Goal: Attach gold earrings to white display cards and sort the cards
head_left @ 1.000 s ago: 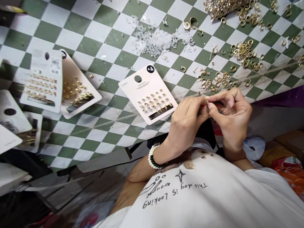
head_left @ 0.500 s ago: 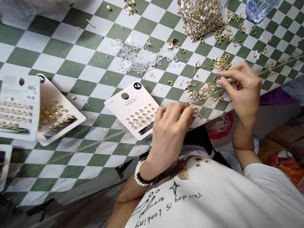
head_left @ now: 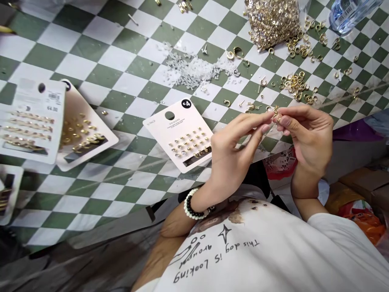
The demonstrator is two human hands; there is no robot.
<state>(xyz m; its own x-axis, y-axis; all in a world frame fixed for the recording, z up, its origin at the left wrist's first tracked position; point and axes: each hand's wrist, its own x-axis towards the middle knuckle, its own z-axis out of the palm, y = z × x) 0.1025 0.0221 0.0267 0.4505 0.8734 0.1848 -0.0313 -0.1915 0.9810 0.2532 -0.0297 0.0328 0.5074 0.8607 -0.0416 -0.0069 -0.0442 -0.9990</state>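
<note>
Both hands meet at the table's front edge over a small cluster of gold hoop earrings (head_left: 276, 115). My right hand (head_left: 310, 140) pinches it between thumb and fingers. From the other side, my left hand (head_left: 234, 150), with a bead bracelet (head_left: 194, 205) at the wrist, brings its fingertips together at the same gold pieces. How many pieces are between the fingers is too small to tell. Left of my left hand lies a white earring card (head_left: 161, 127) with rows of gold studs. A pile of gold hoops (head_left: 294, 84) is just beyond my right hand.
White plastic bits (head_left: 194, 71) are scattered mid-table. Farther back stand a bag of gold parts (head_left: 273, 22) and a clear bottle (head_left: 343, 16). More jewellery cards (head_left: 33, 95) overlap at the left. The checkered tablecloth (head_left: 121, 87) runs under everything.
My right hand has come away from the gold hoops on the table with earrings in its fingers. My left hand has lifted off the card's edge and moved right to meet it.
</note>
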